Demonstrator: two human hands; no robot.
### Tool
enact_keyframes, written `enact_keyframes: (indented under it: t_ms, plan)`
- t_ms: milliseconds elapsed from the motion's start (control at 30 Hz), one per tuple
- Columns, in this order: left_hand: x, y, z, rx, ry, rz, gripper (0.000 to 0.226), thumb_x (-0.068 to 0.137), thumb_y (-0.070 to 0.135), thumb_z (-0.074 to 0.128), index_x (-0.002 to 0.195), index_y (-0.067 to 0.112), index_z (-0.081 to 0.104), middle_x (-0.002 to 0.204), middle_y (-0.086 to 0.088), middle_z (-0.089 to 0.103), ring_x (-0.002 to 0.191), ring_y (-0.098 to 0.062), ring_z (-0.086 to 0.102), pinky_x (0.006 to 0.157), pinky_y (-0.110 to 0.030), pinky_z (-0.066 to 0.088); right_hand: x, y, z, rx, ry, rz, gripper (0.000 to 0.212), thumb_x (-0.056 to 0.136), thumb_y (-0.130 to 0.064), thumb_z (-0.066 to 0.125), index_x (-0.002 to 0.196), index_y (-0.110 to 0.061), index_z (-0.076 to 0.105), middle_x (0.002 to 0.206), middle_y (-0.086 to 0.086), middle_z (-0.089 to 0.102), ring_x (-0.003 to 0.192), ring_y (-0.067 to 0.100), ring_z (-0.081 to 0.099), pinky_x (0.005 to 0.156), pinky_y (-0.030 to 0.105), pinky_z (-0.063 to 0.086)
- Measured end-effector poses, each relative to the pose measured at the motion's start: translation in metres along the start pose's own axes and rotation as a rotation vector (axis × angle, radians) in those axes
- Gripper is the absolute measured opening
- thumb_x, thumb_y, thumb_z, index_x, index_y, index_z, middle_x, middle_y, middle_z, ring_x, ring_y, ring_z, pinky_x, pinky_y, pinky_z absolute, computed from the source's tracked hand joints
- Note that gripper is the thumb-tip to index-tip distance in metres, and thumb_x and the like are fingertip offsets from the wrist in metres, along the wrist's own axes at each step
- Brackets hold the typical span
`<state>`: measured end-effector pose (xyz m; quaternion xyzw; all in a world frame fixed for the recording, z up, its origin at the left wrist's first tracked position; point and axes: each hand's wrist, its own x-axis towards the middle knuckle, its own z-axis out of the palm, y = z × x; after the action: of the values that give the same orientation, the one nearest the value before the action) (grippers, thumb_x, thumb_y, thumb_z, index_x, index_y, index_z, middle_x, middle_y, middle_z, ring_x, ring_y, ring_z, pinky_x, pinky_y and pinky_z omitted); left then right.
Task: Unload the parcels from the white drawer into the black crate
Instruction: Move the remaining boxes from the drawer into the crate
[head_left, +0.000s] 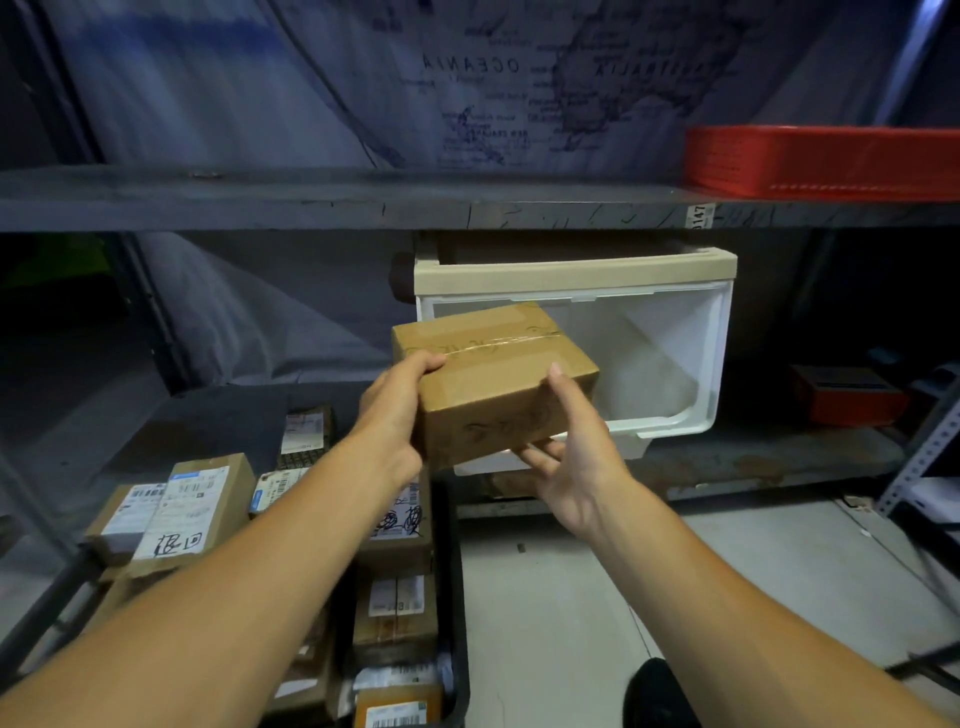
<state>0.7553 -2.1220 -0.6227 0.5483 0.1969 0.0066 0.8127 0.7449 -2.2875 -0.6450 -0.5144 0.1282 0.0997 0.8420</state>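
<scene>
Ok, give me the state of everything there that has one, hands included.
cardboard parcel: held up in front of the drawer, taped shut.
left hand: grips the parcel's left end.
right hand: holds the parcel's right side and underside.
white drawer: pulled open, looks empty.
black crate: on the floor, filled with parcels.
red basket: on the upper shelf.

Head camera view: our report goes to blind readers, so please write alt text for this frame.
Both hands, left hand and right hand, hold a taped brown cardboard parcel in front of the pulled-out white drawer on a metal shelf. Below at left, a black crate already holds many labelled parcels. A red basket sits on the upper shelf at right.
</scene>
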Motion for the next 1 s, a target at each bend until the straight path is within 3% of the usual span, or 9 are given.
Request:
enact_keyframes:
  t_ms: [67,133,300,433,600,667,733,833,1000]
  plan:
    - [0.002,0.006,-0.010,-0.006,-0.020,-0.021,0.047,0.076,0.038,0.077,0.120,0.025,0.068,0.104,-0.010,0.078,0.091,-0.032,0.073,0.075,-0.050,0.059,0.001,-0.010,-0.010,0.012,0.045,-0.008,0.091,0.083,-0.064,0.071,0.158,-0.036,0.028,0.132,0.010,0.065,0.107,0.030,0.068,0.097,0.062,0.049]
    - [0.004,0.011,-0.018,0.013,-0.041,-0.027,0.044,0.077,0.037,0.076,0.119,0.022,0.070,0.103,-0.009,0.077,0.087,-0.031,0.072,0.078,-0.048,0.058,-0.003,-0.021,-0.019,-0.030,0.023,-0.007,0.065,0.087,-0.063,0.066,0.143,-0.035,0.049,0.124,0.013,0.068,0.110,0.031,0.068,0.104,0.061,0.047]
    - [-0.003,0.019,-0.026,0.074,-0.168,-0.091,0.020,0.087,0.035,0.066,0.100,0.021,0.071,0.079,-0.006,0.074,0.069,-0.026,0.066,0.077,-0.040,0.052,-0.008,-0.032,-0.030,-0.156,-0.111,0.041,0.038,0.091,-0.055,0.065,0.118,-0.030,0.069,0.096,0.011,0.074,0.089,0.029,0.071,0.077,0.043,0.059]
    - [-0.008,0.021,-0.031,0.100,-0.201,-0.116,0.020,0.089,0.036,0.063,0.099,0.020,0.070,0.077,-0.007,0.073,0.064,-0.024,0.067,0.072,-0.036,0.052,-0.005,-0.032,-0.030,-0.168,-0.167,0.073,0.027,0.092,-0.049,0.062,0.095,-0.028,0.078,0.080,0.009,0.066,0.086,0.032,0.045,0.082,0.043,0.048]
    - [-0.015,0.022,-0.024,0.062,-0.242,0.001,0.017,0.091,0.040,0.065,0.095,0.026,0.074,0.086,-0.005,0.074,0.075,-0.023,0.068,0.079,-0.047,0.056,0.006,-0.031,-0.034,-0.146,-0.098,0.096,0.049,0.089,-0.052,0.060,0.125,-0.020,0.065,0.094,0.013,0.060,0.093,0.032,0.040,0.088,0.043,0.045]
    - [-0.019,0.020,-0.022,0.112,-0.281,0.055,0.032,0.086,0.042,0.068,0.116,0.031,0.071,0.100,-0.005,0.071,0.091,-0.025,0.068,0.084,-0.055,0.057,0.005,-0.032,-0.037,-0.130,-0.102,0.128,0.051,0.088,-0.055,0.059,0.125,-0.020,0.064,0.105,0.014,0.061,0.095,0.034,0.051,0.094,0.046,0.052]
    - [-0.020,0.019,-0.025,0.168,-0.369,0.075,0.058,0.076,0.045,0.073,0.133,0.039,0.061,0.117,-0.006,0.064,0.109,-0.030,0.062,0.097,-0.064,0.050,0.003,-0.034,-0.039,-0.099,-0.113,0.171,0.047,0.089,-0.057,0.058,0.119,-0.023,0.069,0.113,0.016,0.069,0.096,0.036,0.069,0.082,0.047,0.061]
    - [-0.017,0.017,-0.034,0.275,-0.529,0.117,0.078,0.049,0.058,0.094,0.121,0.044,0.068,0.122,-0.005,0.068,0.125,-0.035,0.057,0.106,-0.067,0.043,0.001,-0.036,-0.044,-0.062,-0.114,0.238,0.048,0.089,-0.060,0.058,0.116,-0.021,0.068,0.118,0.020,0.070,0.091,0.036,0.074,0.062,0.041,0.063]
    - [-0.005,0.012,-0.040,0.260,-0.516,0.129,0.090,0.050,0.049,0.094,0.130,0.033,0.057,0.114,-0.005,0.073,0.109,-0.027,0.062,0.109,-0.055,0.042,0.002,-0.035,-0.047,-0.073,-0.129,0.319,0.080,0.084,-0.069,0.062,0.141,-0.013,0.058,0.103,0.019,0.068,0.078,0.030,0.066,0.055,0.040,0.062]
